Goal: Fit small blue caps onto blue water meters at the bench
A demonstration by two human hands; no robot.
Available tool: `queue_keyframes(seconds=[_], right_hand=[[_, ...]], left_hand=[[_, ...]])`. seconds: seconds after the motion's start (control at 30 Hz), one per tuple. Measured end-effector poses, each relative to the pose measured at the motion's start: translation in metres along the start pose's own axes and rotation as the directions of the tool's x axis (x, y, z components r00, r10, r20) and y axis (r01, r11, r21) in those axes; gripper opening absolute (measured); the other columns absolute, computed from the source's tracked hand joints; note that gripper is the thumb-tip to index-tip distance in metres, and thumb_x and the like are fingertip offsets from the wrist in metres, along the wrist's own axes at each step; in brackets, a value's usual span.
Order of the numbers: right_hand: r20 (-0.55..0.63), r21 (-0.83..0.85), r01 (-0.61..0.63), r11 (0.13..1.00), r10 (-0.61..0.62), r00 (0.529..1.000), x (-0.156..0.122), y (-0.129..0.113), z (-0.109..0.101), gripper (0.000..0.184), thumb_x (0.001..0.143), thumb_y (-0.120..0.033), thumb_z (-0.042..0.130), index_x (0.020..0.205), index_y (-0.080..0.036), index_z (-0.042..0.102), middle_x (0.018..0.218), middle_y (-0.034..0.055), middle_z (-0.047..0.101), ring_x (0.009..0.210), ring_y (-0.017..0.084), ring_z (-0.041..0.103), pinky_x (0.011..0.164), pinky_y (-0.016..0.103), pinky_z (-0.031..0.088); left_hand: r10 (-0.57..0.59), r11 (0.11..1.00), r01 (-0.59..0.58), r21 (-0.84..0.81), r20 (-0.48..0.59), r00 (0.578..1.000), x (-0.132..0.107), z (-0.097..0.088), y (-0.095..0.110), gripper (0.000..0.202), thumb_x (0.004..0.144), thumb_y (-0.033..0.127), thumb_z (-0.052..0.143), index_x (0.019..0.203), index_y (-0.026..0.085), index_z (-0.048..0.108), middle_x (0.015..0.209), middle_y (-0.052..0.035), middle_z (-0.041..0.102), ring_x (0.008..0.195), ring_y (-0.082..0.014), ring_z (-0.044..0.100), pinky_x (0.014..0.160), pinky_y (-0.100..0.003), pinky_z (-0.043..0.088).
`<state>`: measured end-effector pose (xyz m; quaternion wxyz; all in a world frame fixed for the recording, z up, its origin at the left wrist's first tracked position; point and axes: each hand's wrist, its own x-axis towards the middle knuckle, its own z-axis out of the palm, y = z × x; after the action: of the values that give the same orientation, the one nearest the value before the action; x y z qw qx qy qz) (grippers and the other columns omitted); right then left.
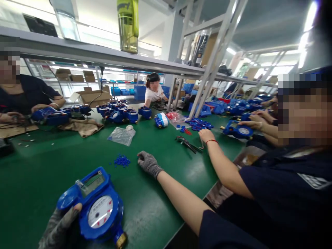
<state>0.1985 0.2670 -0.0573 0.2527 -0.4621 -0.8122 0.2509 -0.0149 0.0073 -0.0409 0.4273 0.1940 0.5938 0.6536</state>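
Note:
My left hand (61, 223), in a grey fingerless glove, grips a blue water meter (101, 207) at its left side, the thumb on the casing. The meter has a round white dial with red marks, a small display under a raised clear cover and a brass threaded end. My right hand (149, 164), also in a grey glove, rests low over the green table with its fingers curled together. Whatever may be between those fingertips is hidden. Just left of it lies a loose pile of tiny blue parts (121, 160).
A clear plastic bag (121, 135) and pliers (189, 144) lie on the green table (153, 204). Farther back stand several blue meters (118, 116), with blue parts (199, 123) to their right. A co-worker's hand (206, 135) is close on the right. A shelf (98, 53) spans overhead.

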Motion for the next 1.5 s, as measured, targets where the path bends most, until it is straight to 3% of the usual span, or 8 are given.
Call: queue_keyframes(seconds=[0.23, 0.43, 0.57, 0.7, 0.83, 1.0, 1.33, 1.5], right_hand=[[0.076, -0.071, 0.099, 0.993, -0.094, 0.993, 0.011, -0.007, 0.019, 0.020, 0.076, -0.024, 0.062, 0.095, -0.021, 0.068, 0.091, 0.0030, 0.067, 0.082, 0.016, 0.059, 0.075, 0.025, 0.044], [0.069, -0.135, 0.095, 0.986, -0.086, 0.994, 0.015, -0.015, 0.029, 0.017, 0.080, -0.030, 0.060, 0.088, -0.020, 0.070, 0.091, 0.0060, 0.066, 0.083, 0.018, 0.059, 0.075, 0.028, 0.044], [0.053, -0.134, 0.097, 0.986, -0.090, 0.995, 0.015, -0.020, 0.018, 0.015, 0.082, -0.024, 0.057, 0.085, -0.016, 0.069, 0.089, 0.0075, 0.067, 0.083, 0.018, 0.059, 0.077, 0.029, 0.044], [0.006, -0.032, 0.173, 0.984, -0.172, 0.985, -0.012, -0.048, -0.007, 0.016, 0.086, -0.025, 0.054, 0.092, -0.017, 0.066, 0.092, 0.0051, 0.067, 0.085, 0.015, 0.059, 0.079, 0.026, 0.045], [-0.009, 0.202, 0.472, 0.858, -0.480, 0.877, -0.062, -0.105, -0.030, 0.011, 0.086, -0.025, 0.055, 0.088, -0.018, 0.064, 0.089, 0.0027, 0.065, 0.084, 0.014, 0.058, 0.080, 0.026, 0.045], [0.134, 0.143, 0.659, 0.738, -0.674, 0.726, -0.098, -0.155, -0.029, 0.012, 0.086, -0.025, 0.056, 0.086, -0.019, 0.067, 0.087, 0.0047, 0.065, 0.083, 0.017, 0.056, 0.078, 0.030, 0.045], [0.229, -0.062, 0.705, 0.706, -0.678, 0.698, -0.099, -0.180, -0.011, 0.018, 0.086, -0.027, 0.052, 0.083, -0.017, 0.066, 0.085, 0.0074, 0.064, 0.080, 0.019, 0.055, 0.074, 0.032, 0.044], [0.214, -0.123, 0.851, 0.511, -0.823, 0.526, -0.094, -0.180, -0.009, 0.019, 0.083, -0.025, 0.054, 0.095, -0.015, 0.065, 0.093, 0.0074, 0.066, 0.085, 0.021, 0.056, 0.079, 0.036, 0.045]], left_hand=[[-0.036, 0.994, 0.029, -0.101, -0.063, 0.997, -0.003, 0.017, 0.006, 0.064, 0.061, 0.037, 0.085, 0.119, 0.033, 0.058, 0.107, 0.0025, 0.071, 0.127, -0.0315, 0.047, 0.105, -0.044, 0.044], [-0.008, 0.999, 0.004, -0.042, -0.104, 0.994, 0.004, 0.011, -0.002, 0.066, 0.062, 0.042, 0.082, 0.122, 0.033, 0.056, 0.104, 0.0004, 0.072, 0.125, -0.0363, 0.049, 0.107, -0.054, 0.040], [-0.025, 0.998, 0.016, -0.055, -0.155, 0.988, 0.013, 0.008, -0.003, 0.062, 0.062, 0.043, 0.084, 0.116, 0.030, 0.058, 0.099, -0.0013, 0.072, 0.131, -0.0366, 0.039, 0.114, -0.054, 0.027], [-0.005, 0.994, 0.001, -0.107, -0.032, 0.999, 0.000, 0.019, 0.007, 0.069, 0.060, 0.041, 0.086, 0.120, 0.027, 0.056, 0.116, -0.0051, 0.067, 0.126, -0.0386, 0.046, 0.109, -0.054, 0.037], [0.126, 0.981, -0.106, -0.164, 0.117, 0.985, -0.016, 0.029, 0.015, 0.060, 0.078, 0.041, 0.072, 0.132, 0.028, 0.049, 0.131, -0.0066, 0.059, 0.123, -0.0323, 0.052, 0.102, -0.044, 0.046], [0.172, 0.972, -0.143, -0.187, 0.150, 0.974, -0.020, 0.029, 0.018, 0.049, 0.084, 0.037, 0.066, 0.129, 0.023, 0.051, 0.132, -0.0084, 0.058, 0.125, -0.0301, 0.049, 0.107, -0.042, 0.040], [0.230, 0.967, -0.207, -0.152, 0.154, 0.961, -0.019, 0.027, 0.020, 0.050, 0.083, 0.035, 0.068, 0.129, 0.024, 0.052, 0.135, -0.0060, 0.055, 0.129, -0.0268, 0.046, 0.112, -0.039, 0.033], [0.188, 0.970, -0.174, -0.168, 0.071, 0.980, -0.015, 0.023, 0.012, 0.058, 0.073, 0.043, 0.076, 0.124, 0.025, 0.057, 0.129, -0.0065, 0.059, 0.128, -0.0307, 0.046, 0.111, -0.043, 0.035]])
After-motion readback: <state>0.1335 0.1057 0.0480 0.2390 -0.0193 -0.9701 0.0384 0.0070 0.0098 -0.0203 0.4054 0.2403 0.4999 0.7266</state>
